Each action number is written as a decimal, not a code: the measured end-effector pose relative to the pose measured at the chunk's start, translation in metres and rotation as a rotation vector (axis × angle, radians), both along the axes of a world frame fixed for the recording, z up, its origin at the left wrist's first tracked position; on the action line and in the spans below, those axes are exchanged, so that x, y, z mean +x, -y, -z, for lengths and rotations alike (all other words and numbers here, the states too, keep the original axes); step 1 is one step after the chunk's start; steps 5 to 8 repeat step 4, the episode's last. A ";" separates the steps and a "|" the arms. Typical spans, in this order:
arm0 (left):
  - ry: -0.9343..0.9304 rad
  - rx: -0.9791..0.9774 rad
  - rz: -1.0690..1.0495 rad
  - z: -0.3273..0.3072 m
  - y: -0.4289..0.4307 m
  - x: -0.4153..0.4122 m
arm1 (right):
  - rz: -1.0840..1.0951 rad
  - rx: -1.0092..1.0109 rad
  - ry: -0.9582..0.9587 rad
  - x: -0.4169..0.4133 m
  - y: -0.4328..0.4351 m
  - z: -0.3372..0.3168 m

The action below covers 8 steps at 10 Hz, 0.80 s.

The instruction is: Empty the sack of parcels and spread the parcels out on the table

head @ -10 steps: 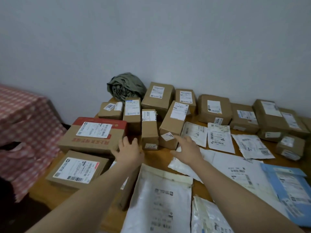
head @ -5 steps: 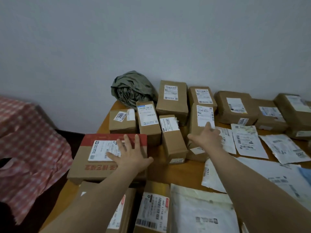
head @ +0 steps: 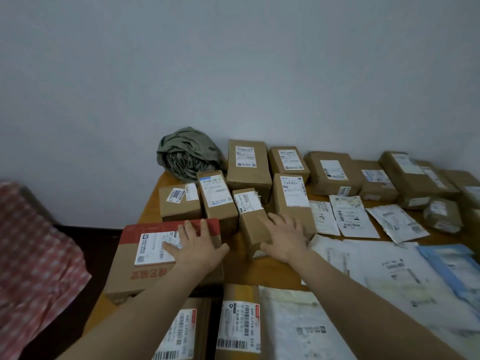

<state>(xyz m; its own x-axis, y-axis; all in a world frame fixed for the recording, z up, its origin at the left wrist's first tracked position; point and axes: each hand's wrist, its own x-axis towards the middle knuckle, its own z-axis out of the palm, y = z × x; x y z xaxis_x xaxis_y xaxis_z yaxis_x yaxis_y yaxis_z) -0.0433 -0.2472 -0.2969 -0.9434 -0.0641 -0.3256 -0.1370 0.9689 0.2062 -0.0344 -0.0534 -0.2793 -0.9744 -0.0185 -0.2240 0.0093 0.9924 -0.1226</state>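
Left hand: the left hand [head: 196, 246] lies flat, palm down and fingers spread, on top of the red-topped carton [head: 145, 266], partly covering its white shipping label [head: 155, 249]; it grips nothing.
Right hand: the right hand [head: 285, 236] is open with fingers spread, resting against the near end of the narrow brown box [head: 250, 216] and touching the taller box [head: 292, 201] just to its right; whether it presses or merely touches cannot be told.
Sack: the grey-green sack [head: 187, 154] sits crumpled at the far left corner of the table [head: 270, 276], against the wall [head: 233, 61], collapsed into a heap.
Far row: brown cardboard boxes stand along the wall to the right of the sack, among them a large upright one [head: 248, 165] and a wide one [head: 332, 172] marked 3004.
Left cluster: a small box labelled 3005 [head: 179, 201] sits just beyond the red-topped carton, with a blue-labelled box [head: 217, 196] touching it on the right.
Flat parcels: white mailer bags [head: 350, 216] lie to the right of the hands, and a blue mailer [head: 449, 263] lies nearer the right edge, blurred.
Near edge: two cartons with barcode labels [head: 237, 326] and a large white poly bag [head: 298, 326] lie between the forearms.
Beside the table: a red checked cloth [head: 33, 255] covers something at left.
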 end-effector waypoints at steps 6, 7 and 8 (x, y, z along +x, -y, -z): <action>-0.185 0.200 0.321 -0.057 -0.065 0.044 | -0.052 -0.340 -0.136 0.065 -0.027 -0.076; -0.185 0.200 0.321 -0.057 -0.065 0.044 | -0.052 -0.340 -0.136 0.065 -0.027 -0.076; -0.185 0.200 0.321 -0.057 -0.065 0.044 | -0.052 -0.340 -0.136 0.065 -0.027 -0.076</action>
